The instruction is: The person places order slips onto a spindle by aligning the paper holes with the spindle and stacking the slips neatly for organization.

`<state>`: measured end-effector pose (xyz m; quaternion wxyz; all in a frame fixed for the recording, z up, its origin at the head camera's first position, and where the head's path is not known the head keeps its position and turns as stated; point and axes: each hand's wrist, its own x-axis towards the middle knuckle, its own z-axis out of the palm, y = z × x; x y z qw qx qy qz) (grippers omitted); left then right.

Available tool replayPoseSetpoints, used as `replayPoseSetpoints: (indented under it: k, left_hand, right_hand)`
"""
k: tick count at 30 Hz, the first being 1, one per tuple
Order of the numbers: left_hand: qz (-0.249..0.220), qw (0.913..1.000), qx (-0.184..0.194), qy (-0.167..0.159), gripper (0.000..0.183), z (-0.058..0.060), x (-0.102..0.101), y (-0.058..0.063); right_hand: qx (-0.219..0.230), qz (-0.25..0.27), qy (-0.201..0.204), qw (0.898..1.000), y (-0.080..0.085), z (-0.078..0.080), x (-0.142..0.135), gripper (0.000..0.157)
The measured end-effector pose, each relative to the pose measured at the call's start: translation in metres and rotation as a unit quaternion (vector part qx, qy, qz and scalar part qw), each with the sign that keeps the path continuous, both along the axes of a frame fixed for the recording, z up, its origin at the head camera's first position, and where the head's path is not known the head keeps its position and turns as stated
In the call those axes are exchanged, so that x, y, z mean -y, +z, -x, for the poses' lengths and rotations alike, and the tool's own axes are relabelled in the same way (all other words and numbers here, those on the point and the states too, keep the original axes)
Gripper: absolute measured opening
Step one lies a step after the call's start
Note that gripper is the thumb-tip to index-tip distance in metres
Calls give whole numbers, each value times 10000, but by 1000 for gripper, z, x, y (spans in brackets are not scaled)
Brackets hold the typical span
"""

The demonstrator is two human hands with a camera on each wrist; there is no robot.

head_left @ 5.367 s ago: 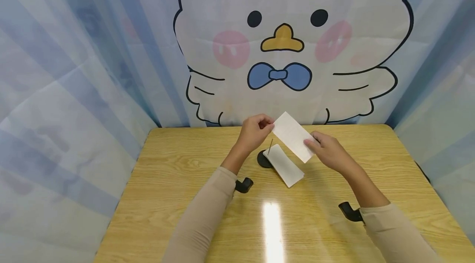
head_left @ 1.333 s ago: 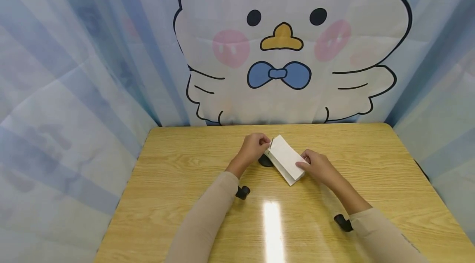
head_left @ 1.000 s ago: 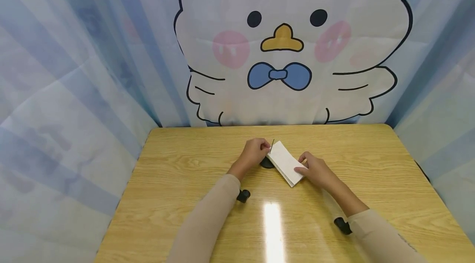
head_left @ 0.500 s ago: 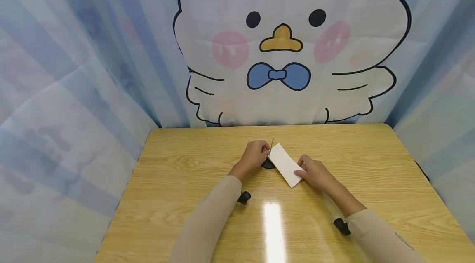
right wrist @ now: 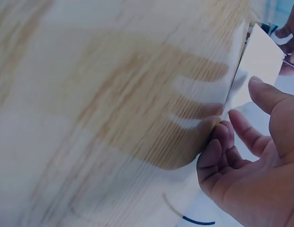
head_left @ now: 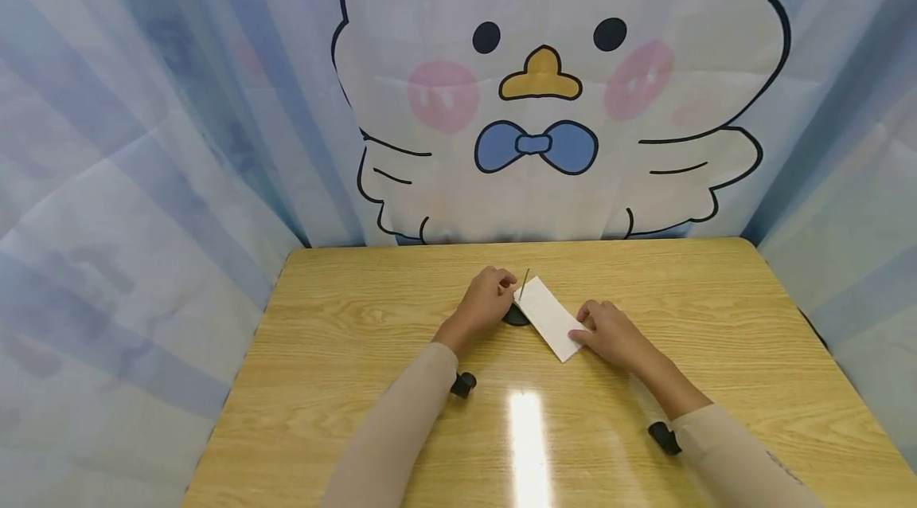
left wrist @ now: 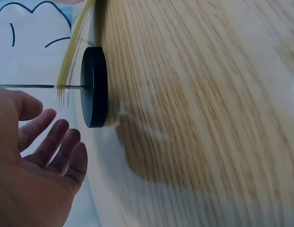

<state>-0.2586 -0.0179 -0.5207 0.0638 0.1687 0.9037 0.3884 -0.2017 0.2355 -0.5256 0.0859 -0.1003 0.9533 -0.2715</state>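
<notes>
A stack of white paper slips [head_left: 550,318] is threaded near one end on the thin metal rod of a bill spike [head_left: 525,285], whose round black base [left wrist: 94,87] stands on the table. Edge-on in the left wrist view, the paper stack [left wrist: 73,47] stands out a little from the base. My left hand [head_left: 485,299] is right beside the spike, fingers loosely bent with nothing in them. At the stack's near right end is my right hand [head_left: 609,334]. Its thumb touches the top slip, while the fingers are spread from the thumb beside the edge.
The wooden table [head_left: 344,317] reaches back to a curtain [head_left: 430,197] with a cartoon bird on it. A black wrist mount [head_left: 464,384] sticks out from the left sleeve, another black mount [head_left: 664,438] from the right. A bright reflection lies across the tabletop.
A slip held in both hands above the spike has come down onto the rod and now lies flat on the stack. My left fingers have let go and drawn slightly left.
</notes>
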Motion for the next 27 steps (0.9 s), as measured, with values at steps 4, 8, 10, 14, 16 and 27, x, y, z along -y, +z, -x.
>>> replayPoseSetpoints:
  k: [4,8,10,14,16,27]
  left_hand:
    - [100,9994,38,-342,39,-3,8,1]
    - [460,9968,-87,-642,51,-5,12,-2]
    - [636,9956,-95,-686,57,-5,12,-5]
    - [879,9942,-89,-618,65,-7,11,-9]
    - [984,9939,-85,-497,67,-9,11,-10]
    - [1262,9911,-412,12,62,-20,36,-1]
  right_hand:
    - [50,36,3,10000,1,1,0,29]
    - [86,59,-4,9999,1,2,0,29]
    - [98,83,26,9999,1,2,-1,29]
    - [140,109,90,9998,0,2,-3,30]
    - [132,121,92,9998,0,1,-4,30]
    - [-313,185,-82,9993,14,7,-18,35]
